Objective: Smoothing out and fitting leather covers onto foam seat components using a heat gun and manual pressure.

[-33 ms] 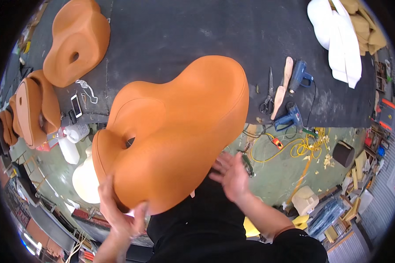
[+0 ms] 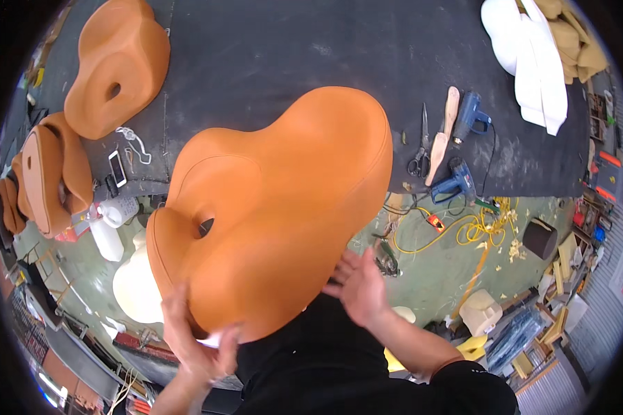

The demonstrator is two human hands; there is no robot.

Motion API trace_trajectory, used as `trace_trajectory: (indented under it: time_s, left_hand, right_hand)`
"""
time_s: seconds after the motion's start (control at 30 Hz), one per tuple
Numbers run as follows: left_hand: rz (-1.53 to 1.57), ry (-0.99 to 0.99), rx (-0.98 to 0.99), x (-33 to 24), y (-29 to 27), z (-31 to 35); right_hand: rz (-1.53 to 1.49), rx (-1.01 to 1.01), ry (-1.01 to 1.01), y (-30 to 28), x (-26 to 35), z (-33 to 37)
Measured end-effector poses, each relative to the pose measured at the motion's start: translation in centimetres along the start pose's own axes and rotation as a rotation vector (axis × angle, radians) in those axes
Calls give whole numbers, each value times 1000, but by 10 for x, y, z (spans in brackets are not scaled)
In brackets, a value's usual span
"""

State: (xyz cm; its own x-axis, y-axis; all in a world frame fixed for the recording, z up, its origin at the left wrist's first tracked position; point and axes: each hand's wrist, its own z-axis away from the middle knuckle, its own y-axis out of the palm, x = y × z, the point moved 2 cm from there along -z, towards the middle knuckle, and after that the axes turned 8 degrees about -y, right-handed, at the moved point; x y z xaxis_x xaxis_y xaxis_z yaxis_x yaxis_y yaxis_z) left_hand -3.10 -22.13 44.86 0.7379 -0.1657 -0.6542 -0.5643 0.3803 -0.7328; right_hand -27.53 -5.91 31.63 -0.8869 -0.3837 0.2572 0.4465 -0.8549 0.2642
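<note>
A large orange-tan upholstered seat (image 2: 291, 187), with curved lobes, stitched seams and a small oval hole, is tilted in front of me over the table's near edge. My left hand (image 2: 197, 349) grips its near left end, thumb on one side and fingers on the other. A bit of white shows at the rim between them. At the near right edge, my right hand (image 2: 360, 287) is open, fingers spread. Its fingertips reach the rim; whether they touch it I cannot tell. The seat's underside is hidden.
On the black table (image 2: 256, 41) lie a similar orange seat (image 2: 111, 59), a phone (image 2: 118, 168), scissors (image 2: 421, 149), a wooden stick (image 2: 443, 135) and two blue heat guns (image 2: 469, 114). White and tan pieces (image 2: 533, 76) sit far right. A yellow cord (image 2: 477, 232) trails across the floor.
My right hand has shifted slightly left and towards me along the seat's edge. The surroundings moved slightly left in view; the seat stays in nearly the same place.
</note>
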Motion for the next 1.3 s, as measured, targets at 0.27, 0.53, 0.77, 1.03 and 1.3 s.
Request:
trace_trajectory:
  time_s: [0.27,0.53,0.77,1.03,1.3]
  left_hand:
    - [348,-13,308,108,27,83]
    - [1447,-1211,302,348,102,27]
    - [1704,-1037,157,309,177,97]
    - [1326,-1396,260,270,294,47]
    - [829,-1228,267,311,300,52]
  right_hand:
    - [-123,-264,-70,11,-52,6]
    - [-75,-297,-209,-3,-83,-6]
    - [439,-216,-648,-14,-13,-42]
    - [495,-274,-372,-82,131,-289]
    - [297,-281,-542,-166,78,-329]
